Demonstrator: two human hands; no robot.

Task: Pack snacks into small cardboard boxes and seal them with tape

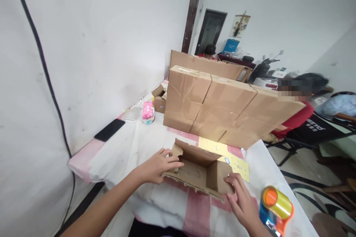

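An open cardboard box (198,170), its top facing me, sits on the cloth-covered table. At its left end my left hand (162,166) is closed over the wall, fingers reaching past the rim to the inside. My right hand (241,200) pinches the flap at the right end between thumb and fingers. The near rim looks ragged. Past the box lies a yellow sheet (240,166) with small pieces on it, partly hidden by the box.
A tape dispenser (276,207) with a yellow roll stands at the right edge. Taped cardboard boxes (211,107) form a barrier across the table. A black phone (109,129), a pink packet (148,112) and a small open box (160,103) lie left. Another person (300,111) sits beyond.
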